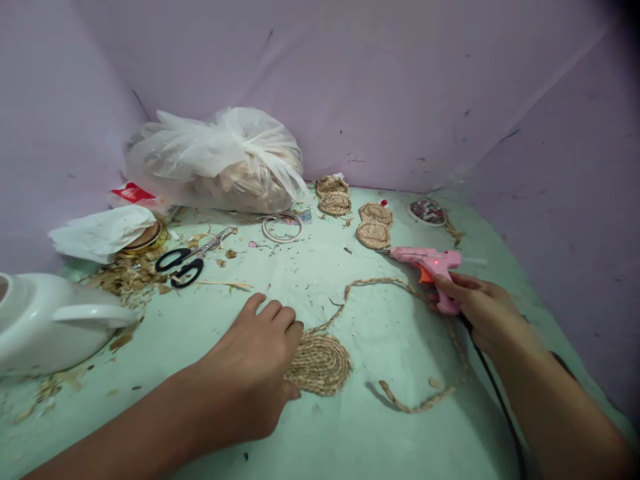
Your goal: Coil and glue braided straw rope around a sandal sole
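An oval coil of braided straw rope [325, 365] lies on the pale green surface. My left hand [267, 363] is closed over its left end, with the thumb at the near edge; that end is hidden under the fingers. From the coil's far edge a loose tail of rope [373, 280] curves right, passes below my right hand [480, 303] and bends back to a free end at the front. My right hand grips a pink glue gun [425, 256] by its handle. The gun's nozzle points left, its orange trigger shows, and a clear glue stick extends from the back.
At the back are a stuffed plastic bag [220, 160], a ring-shaped roll [283, 228], two woven pieces [334, 195] [375, 225] and a small dish [427, 212]. Scissors [193, 257], scraps [125, 277] and a white jug [60, 327] lie left. A black cord [495, 383] trails from the gun.
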Tool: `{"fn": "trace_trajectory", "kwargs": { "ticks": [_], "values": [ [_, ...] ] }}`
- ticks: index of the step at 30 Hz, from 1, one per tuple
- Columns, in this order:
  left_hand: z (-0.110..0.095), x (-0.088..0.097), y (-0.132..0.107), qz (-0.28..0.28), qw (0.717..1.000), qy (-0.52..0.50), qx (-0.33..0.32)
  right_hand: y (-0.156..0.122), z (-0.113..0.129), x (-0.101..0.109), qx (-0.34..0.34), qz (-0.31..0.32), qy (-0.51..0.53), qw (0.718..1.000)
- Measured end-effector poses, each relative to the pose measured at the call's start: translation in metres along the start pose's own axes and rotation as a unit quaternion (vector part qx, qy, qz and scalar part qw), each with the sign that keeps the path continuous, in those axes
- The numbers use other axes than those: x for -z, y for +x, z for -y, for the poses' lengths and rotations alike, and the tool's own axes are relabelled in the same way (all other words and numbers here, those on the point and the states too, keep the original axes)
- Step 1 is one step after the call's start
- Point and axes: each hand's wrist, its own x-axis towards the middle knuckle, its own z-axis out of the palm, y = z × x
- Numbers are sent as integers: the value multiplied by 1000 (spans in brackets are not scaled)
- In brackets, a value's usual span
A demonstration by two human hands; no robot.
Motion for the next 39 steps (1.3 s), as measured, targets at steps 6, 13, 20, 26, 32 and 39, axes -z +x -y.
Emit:
{"fn": "trace_trajectory", "kwargs": {
  "ticks": [6, 13, 20, 26, 32, 39],
  "values": [
    [1, -17, -6, -43, 998, -5, 39, -70, 42, 3, 197, -62, -254, 945],
    [0, -14, -8, -44, 996, -71, 38, -147, 43, -67, 475, 213, -112, 846],
    [1, -14, -7, -40, 995, -81, 36, -146, 26, -78, 492, 231, -114, 832],
    [-1, -16, -4, -53, 996, -71, 12, -153, 24, -83, 496, 196, -72, 843],
    [1, -21, -1, -81, 993, -89, 0, -156, 22, -85, 490, 175, -55, 852],
    [-1, -17, 2, -71, 994, -85, -1, -156, 25, -86, 484, 161, -41, 859]
  ]
}}
